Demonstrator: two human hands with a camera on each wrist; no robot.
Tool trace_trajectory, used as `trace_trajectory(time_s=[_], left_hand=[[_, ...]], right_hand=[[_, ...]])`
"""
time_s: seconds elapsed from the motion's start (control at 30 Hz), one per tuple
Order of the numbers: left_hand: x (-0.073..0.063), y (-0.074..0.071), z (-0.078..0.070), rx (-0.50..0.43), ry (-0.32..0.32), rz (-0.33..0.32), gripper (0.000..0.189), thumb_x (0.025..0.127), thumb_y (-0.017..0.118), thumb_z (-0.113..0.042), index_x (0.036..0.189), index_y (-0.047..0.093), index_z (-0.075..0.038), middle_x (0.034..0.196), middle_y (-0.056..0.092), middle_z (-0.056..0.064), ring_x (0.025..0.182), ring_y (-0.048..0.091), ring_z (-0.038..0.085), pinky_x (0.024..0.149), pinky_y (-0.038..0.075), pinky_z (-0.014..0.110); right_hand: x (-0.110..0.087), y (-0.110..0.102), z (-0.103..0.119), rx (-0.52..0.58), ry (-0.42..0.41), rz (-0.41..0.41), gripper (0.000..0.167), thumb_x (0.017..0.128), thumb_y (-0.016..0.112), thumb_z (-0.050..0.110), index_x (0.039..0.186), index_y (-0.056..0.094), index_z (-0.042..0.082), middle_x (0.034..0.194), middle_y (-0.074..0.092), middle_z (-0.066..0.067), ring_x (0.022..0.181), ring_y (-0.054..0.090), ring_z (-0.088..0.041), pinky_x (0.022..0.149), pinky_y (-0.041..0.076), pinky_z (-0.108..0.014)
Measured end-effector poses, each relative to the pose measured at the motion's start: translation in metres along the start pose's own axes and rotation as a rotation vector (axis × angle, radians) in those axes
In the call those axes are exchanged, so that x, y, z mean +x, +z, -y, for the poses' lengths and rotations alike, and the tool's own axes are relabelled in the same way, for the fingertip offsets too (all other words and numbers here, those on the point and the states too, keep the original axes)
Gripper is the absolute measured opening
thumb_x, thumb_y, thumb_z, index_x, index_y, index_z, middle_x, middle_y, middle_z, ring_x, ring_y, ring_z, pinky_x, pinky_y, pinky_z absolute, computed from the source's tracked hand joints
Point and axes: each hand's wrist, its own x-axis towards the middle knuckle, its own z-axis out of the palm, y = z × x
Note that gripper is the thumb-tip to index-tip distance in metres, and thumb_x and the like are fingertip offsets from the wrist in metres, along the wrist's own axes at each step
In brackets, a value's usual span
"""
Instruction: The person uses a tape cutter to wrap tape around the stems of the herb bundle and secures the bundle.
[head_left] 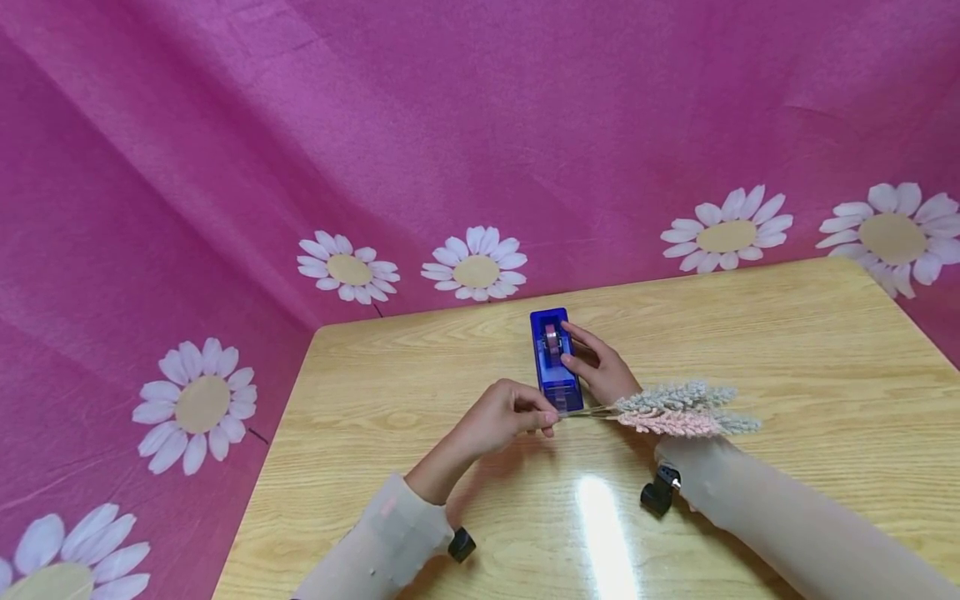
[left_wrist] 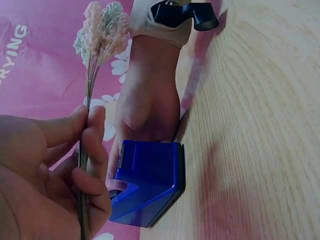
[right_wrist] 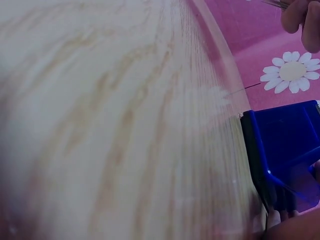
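Observation:
In the head view my left hand (head_left: 513, 412) pinches the thin stems (head_left: 592, 412) of a small bunch of artificial sprigs (head_left: 678, 412), with pale pink and grey-green textured heads. The bunch lies sideways, its heads pointing right over my right wrist. The stem ends are right at the near end of a blue tape dispenser (head_left: 558, 367), which carries a roll of tape (head_left: 552, 340). My right hand (head_left: 609, 375) grips the dispenser from its right side, thumb and forefinger beside the roll. The left wrist view shows the stems (left_wrist: 88, 95) between my left thumb and curled fingers.
Under the dispenser is a light wood-grain table (head_left: 397, 375), with a bright reflection near its front. Behind and to the left hangs a pink cloth (head_left: 480, 125) printed with white daisies. Both wrists wear black camera mounts (head_left: 662, 490).

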Motion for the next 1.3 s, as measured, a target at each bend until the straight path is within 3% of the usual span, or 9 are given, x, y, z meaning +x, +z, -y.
trace_trajectory(time_s=[0.1, 0.23, 0.37, 0.57, 0.77, 0.87, 1.0, 1.13, 1.3], left_hand=[[0.0, 0.001, 0.0, -0.011, -0.009, -0.012, 0.015, 0.099, 0.069, -0.007, 0.097, 0.078, 0.005, 0.083, 0.074, 0.015, 0.075, 0.065, 0.028, 0.065, 0.049, 0.029], [0.001, 0.001, 0.0, -0.006, -0.027, -0.038, 0.012, 0.097, 0.072, -0.007, 0.096, 0.079, 0.002, 0.08, 0.072, 0.004, 0.069, 0.061, 0.019, 0.062, 0.047, 0.028], [0.001, 0.001, 0.0, -0.007, -0.032, -0.062, 0.01, 0.096, 0.073, -0.007, 0.093, 0.08, -0.002, 0.082, 0.073, 0.0, 0.073, 0.057, 0.012, 0.069, 0.05, 0.03], [0.001, 0.002, -0.004, 0.009, -0.035, -0.079, 0.017, 0.101, 0.067, -0.012, 0.097, 0.081, -0.003, 0.084, 0.077, 0.003, 0.087, 0.063, 0.025, 0.079, 0.051, 0.03], [0.001, 0.002, -0.006, 0.033, -0.036, -0.104, 0.019, 0.103, 0.064, -0.01, 0.103, 0.08, -0.001, 0.083, 0.076, 0.003, 0.082, 0.057, 0.014, 0.072, 0.045, 0.027], [0.001, 0.002, -0.007, 0.001, -0.041, -0.104, 0.016, 0.101, 0.065, -0.006, 0.102, 0.08, 0.001, 0.083, 0.076, 0.003, 0.082, 0.063, 0.013, 0.077, 0.055, 0.035], [0.003, 0.002, -0.007, -0.068, -0.047, -0.074, 0.014, 0.1, 0.066, -0.001, 0.102, 0.078, 0.005, 0.084, 0.076, 0.005, 0.078, 0.07, 0.024, 0.077, 0.061, 0.043], [0.004, -0.001, -0.005, -0.057, -0.038, -0.053, 0.013, 0.099, 0.067, -0.004, 0.101, 0.079, 0.001, 0.083, 0.076, 0.004, 0.066, 0.058, 0.022, 0.06, 0.049, 0.03], [0.003, -0.005, -0.004, -0.07, -0.01, -0.045, 0.013, 0.099, 0.068, -0.005, 0.101, 0.079, 0.002, 0.085, 0.077, 0.006, 0.071, 0.055, 0.013, 0.065, 0.043, 0.026]], right_hand=[[-0.002, 0.001, 0.002, 0.014, 0.001, -0.005, 0.059, 0.107, 0.057, 0.011, 0.161, 0.034, 0.007, 0.158, 0.037, -0.032, 0.143, 0.04, -0.05, 0.108, 0.045, -0.058], [-0.003, 0.001, 0.004, 0.019, 0.0, -0.008, 0.058, 0.107, 0.056, 0.008, 0.16, 0.034, 0.006, 0.157, 0.037, -0.033, 0.142, 0.041, -0.05, 0.107, 0.046, -0.057], [-0.004, 0.001, 0.006, 0.012, -0.002, -0.009, 0.058, 0.106, 0.056, 0.008, 0.16, 0.035, 0.005, 0.157, 0.038, -0.032, 0.142, 0.042, -0.049, 0.108, 0.045, -0.056], [-0.003, 0.0, 0.004, -0.039, -0.008, -0.007, 0.059, 0.107, 0.057, 0.011, 0.16, 0.035, 0.007, 0.158, 0.039, -0.031, 0.143, 0.041, -0.049, 0.11, 0.042, -0.058], [-0.001, -0.002, 0.0, 0.009, 0.023, -0.02, 0.06, 0.105, 0.061, 0.013, 0.16, 0.038, 0.011, 0.156, 0.042, -0.029, 0.144, 0.041, -0.046, 0.113, 0.039, -0.057], [-0.001, -0.002, 0.0, 0.022, 0.036, -0.025, 0.06, 0.105, 0.061, 0.013, 0.16, 0.038, 0.012, 0.156, 0.042, -0.028, 0.144, 0.042, -0.045, 0.113, 0.039, -0.057], [-0.001, -0.002, -0.002, 0.013, 0.037, -0.023, 0.06, 0.105, 0.061, 0.015, 0.16, 0.037, 0.012, 0.157, 0.041, -0.028, 0.144, 0.041, -0.045, 0.112, 0.041, -0.057], [0.0, -0.003, -0.004, 0.01, 0.044, -0.021, 0.061, 0.104, 0.063, 0.016, 0.16, 0.039, 0.014, 0.159, 0.041, -0.025, 0.145, 0.04, -0.043, 0.114, 0.04, -0.054], [0.001, -0.004, -0.008, -0.024, 0.018, -0.024, 0.061, 0.104, 0.064, 0.019, 0.159, 0.04, 0.014, 0.158, 0.042, -0.024, 0.144, 0.041, -0.043, 0.114, 0.04, -0.053]])
